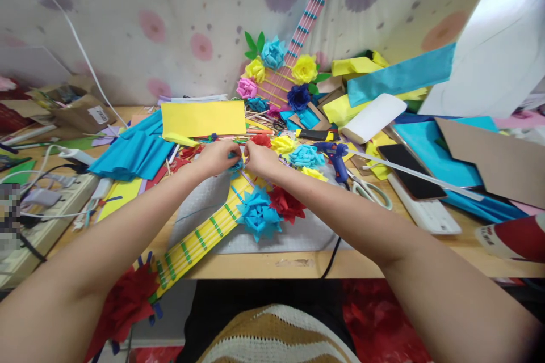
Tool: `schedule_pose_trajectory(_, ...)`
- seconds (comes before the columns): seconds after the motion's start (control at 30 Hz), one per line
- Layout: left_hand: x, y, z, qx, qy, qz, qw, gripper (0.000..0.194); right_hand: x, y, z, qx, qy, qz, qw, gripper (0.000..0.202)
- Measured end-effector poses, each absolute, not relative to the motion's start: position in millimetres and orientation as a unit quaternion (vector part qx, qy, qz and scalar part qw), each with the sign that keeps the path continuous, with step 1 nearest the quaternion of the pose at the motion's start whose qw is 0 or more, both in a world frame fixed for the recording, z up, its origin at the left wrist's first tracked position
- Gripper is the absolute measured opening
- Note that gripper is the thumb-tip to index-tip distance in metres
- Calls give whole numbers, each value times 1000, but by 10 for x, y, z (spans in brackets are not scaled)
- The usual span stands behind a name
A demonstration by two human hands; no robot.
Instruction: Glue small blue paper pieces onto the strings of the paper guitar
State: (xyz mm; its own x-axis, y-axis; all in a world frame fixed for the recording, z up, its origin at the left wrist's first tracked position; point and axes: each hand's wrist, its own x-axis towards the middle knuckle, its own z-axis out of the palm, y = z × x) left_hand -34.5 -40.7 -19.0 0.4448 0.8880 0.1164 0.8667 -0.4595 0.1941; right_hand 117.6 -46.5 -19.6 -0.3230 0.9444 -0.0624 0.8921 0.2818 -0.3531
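There are two hands, one left hand point(219, 157) and one right hand point(261, 160). There are two guitars: one yellow guitar point(201, 243) and one pink guitar point(276, 83). The pink guitar has two yellow flowers point(304, 69) and one dark blue flower point(298, 97). The desk point(255, 265) has one glue gun point(339, 162), one phone point(415, 186), one pair of scissors point(356, 181) and one red and white cup point(517, 238).

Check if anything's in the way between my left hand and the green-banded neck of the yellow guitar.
Nothing visible is. Between your left hand and the middle of the neck, only the grey mat shows. The big blue flower lies right of that path.
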Motion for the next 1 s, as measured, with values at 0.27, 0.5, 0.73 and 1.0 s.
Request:
schedule_pose_trajectory(0.27,-366,-413,-199,848,516,104,56,21,1294,-420,-206,-546,-809,203,78,30)
schedule_pose_trajectory(0.5,-350,-405,-196,847,520,96,50,22,1240,-432,-217,-570,-790,207,87,30)
schedule_pose_trajectory(0.73,-363,-402,-200,847,520,96,47,21,1205,-311,-258,-598,-732,306,110,29)
schedule_pose_trajectory(1.0,-364,-401,-196,847,520,94,48,22,1191,-267,-254,-587,-713,362,126,24)
